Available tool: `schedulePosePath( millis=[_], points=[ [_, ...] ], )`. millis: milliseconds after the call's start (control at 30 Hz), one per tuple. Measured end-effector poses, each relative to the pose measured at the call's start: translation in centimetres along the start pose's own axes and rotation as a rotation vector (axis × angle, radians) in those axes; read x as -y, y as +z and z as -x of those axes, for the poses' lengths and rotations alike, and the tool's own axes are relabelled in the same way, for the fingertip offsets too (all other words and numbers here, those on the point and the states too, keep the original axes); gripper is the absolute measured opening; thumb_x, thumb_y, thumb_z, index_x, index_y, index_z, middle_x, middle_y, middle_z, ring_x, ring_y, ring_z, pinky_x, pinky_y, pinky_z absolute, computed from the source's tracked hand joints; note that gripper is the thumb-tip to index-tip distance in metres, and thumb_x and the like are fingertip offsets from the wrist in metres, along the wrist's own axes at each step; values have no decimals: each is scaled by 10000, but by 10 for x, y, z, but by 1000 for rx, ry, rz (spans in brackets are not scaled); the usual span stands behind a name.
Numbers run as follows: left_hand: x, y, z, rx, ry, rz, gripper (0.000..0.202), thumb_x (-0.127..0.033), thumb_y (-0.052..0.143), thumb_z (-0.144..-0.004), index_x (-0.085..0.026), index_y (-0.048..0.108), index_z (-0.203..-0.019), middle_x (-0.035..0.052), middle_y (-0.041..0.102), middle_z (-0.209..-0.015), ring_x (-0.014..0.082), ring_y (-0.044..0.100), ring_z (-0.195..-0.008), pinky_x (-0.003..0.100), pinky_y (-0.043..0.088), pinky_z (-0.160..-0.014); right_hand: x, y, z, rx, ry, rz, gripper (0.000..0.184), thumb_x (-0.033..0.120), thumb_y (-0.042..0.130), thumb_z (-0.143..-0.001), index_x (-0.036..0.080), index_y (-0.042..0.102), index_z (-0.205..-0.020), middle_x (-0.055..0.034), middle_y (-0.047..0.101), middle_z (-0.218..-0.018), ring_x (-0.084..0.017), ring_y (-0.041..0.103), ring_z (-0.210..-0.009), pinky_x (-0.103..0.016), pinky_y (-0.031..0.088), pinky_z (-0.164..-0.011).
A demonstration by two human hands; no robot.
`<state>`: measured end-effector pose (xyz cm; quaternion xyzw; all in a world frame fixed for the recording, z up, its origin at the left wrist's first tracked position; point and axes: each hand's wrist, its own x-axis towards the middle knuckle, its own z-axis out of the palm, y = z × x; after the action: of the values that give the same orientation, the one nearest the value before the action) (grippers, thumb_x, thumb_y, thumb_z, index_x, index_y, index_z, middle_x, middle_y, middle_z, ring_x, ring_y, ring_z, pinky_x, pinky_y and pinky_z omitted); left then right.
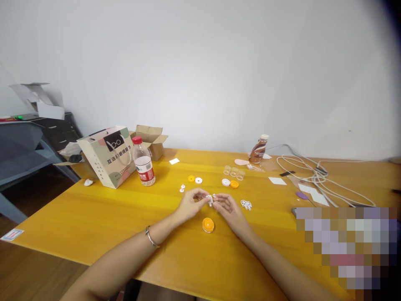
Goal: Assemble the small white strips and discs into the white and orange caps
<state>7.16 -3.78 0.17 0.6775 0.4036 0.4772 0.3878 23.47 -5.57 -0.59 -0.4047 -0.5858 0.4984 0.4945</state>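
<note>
Centrally, a small white part (209, 200), hard moulded plastic by its look, is held just above the table (94, 217), whose top is glossy yellow wood with visible grain. The part is pinched between thumb and forefinger of the left hand (191, 203). The curled fingertips of the right hand (229, 207) are set against it; whether they clamp it cannot be told. A round orange cap (208, 225) is laid flat just below both hands, and a white toothed piece (246, 204) just beside the right hand. Bare tabletop is left toward the near edge; looped white cables (316, 177) are spread at the far right.
</note>
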Motion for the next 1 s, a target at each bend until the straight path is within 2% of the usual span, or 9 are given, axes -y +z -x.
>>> schedulePosePath(
  millis=[33, 133, 233, 333, 467, 700, 1000],
  points=[
    [-3, -5, 0, 46, -1, 6, 244, -336, 587, -709, -110, 579, -800, 57, 632, -753, 124, 576, -687, 234, 442, -665, 2, -2, 2, 21, -67, 136, 322, 383, 656, -629, 228, 518, -875, -18, 564, -866, -164, 532, -777, -301, 424, -713],
    [-13, -22, 3, 236, 12, -14, 245, -337, 573, -725, -107, 565, -812, 61, 633, -760, 120, 577, -685, 232, 440, -659, 10, -7, 9, 252, -209, 497, 435, 395, 727, -522, 231, 533, -874, -21, 531, -884, -188, 484, -808, -310, 390, -743],
    [-24, -33, 6, 437, 69, -57, 222, -322, 556, -743, -110, 563, -808, 67, 632, -802, 124, 577, -734, 240, 438, -694, 14, -7, 13, 377, -258, 646, 411, 399, 716, -539, 234, 536, -870, -19, 523, -902, -199, 476, -851, -315, 368, -776],
    [-29, -34, 9, 548, 128, -120, 202, -309, 551, -749, -113, 564, -795, 70, 625, -845, 131, 570, -784, 245, 432, -723, 13, -5, 12, 424, -285, 701, 258, 361, 658, -637, 229, 536, -821, -4, 522, -855, -183, 485, -847, -313, 352, -790],
    [-26, -30, 10, 584, 166, -184, 195, -303, 545, -755, -110, 555, -779, 68, 622, -832, 130, 567, -780, 241, 428, -720, 9, -6, 10, 440, -304, 727, 211, 332, 626, -683, 225, 524, -835, 0, 514, -848, -172, 486, -848, -307, 348, -792],
    [-19, -29, 9, 614, 218, -277, 161, -280, 534, -767, -120, 541, -777, 58, 622, -847, 121, 562, -779, 223, 413, -720, 6, -7, 9, 432, -317, 748, 215, 337, 630, -681, 223, 520, -826, -2, 516, -839, -173, 484, -838, -304, 347, -779],
    [-31, -25, 13, 647, 320, -398, 104, -214, 481, -793, -128, 534, -767, 52, 606, -852, 116, 549, -785, 208, 406, -723, 4, -6, 8, 433, -323, 755, 189, 350, 621, -683, 206, 520, -753, 3, 538, -780, -172, 485, -802, -305, 346, -764]
  ],
)
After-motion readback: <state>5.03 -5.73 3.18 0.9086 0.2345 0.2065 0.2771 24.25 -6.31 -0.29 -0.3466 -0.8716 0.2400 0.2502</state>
